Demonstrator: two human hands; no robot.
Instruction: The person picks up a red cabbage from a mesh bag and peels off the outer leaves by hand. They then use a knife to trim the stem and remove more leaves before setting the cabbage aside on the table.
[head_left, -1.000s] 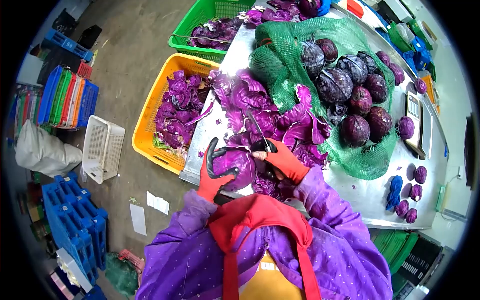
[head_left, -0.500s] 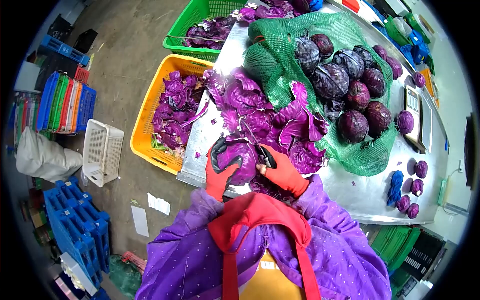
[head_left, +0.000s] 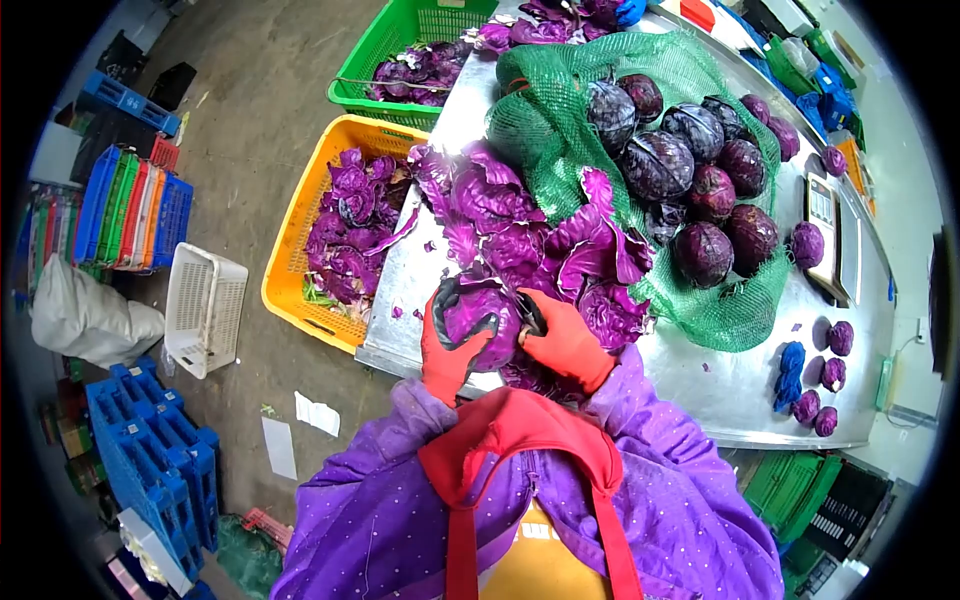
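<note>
A red cabbage (head_left: 484, 316) is held at the near left edge of the metal table, above loose leaves. My left hand (head_left: 450, 335), in a red glove with dark fingers, is closed around its left and near side. My right hand (head_left: 556, 335), gloved alike, is closed at the cabbage's right side. A knife is in it, its blade hardly visible now. Large purple outer leaves (head_left: 575, 245) lie piled just beyond both hands. Several whole red cabbages (head_left: 703, 255) rest on and in a green mesh bag (head_left: 560, 125) to the right.
A yellow crate (head_left: 290, 235) with cabbage leaves stands left of the metal table (head_left: 700, 395), a green crate (head_left: 350, 92) behind it. On the right are a scale (head_left: 824, 235), small cabbages (head_left: 833, 374) and a blue bundle (head_left: 789, 377). Blue pallets (head_left: 150, 440) stand lower left.
The cabbage has turned and shifted slightly right in my left hand. The knife blade that stuck up beyond my right hand is now hardly visible, and my right fingers are against the cabbage.
</note>
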